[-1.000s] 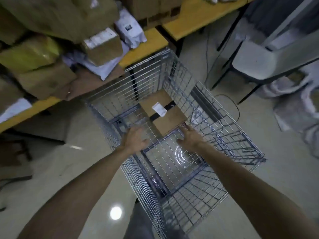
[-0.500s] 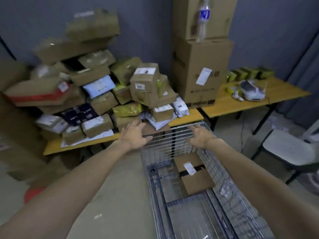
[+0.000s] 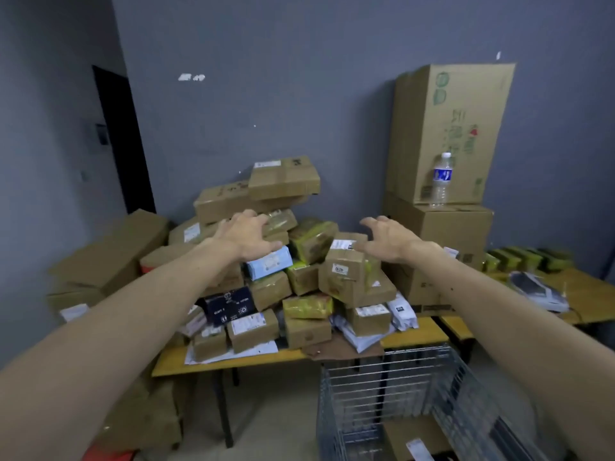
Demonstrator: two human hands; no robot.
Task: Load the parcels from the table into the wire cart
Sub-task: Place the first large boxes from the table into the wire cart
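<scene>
Our left hand [image 3: 248,236] and right hand [image 3: 387,239] hover spread, empty, before the parcels [image 3: 309,241]. We should lift topmost first.

The parcels [image 3: 299,267] lie heaped on the counter [image 3: 416,337], which stands against the wall. The wire cart [image 3: 382,377] stands on the floor before the counter, at five o'clock from the heap, with one box [image 3: 412,437] in it. At two o'clock from the heap is a stack of cartons [image 3: 446,134], and a bottle [image 3: 441,179] stands upright on the lower one. The left hand [image 3: 248,236] is before the heap at eleven o'clock, the right hand [image 3: 387,239] at one o'clock.
</scene>
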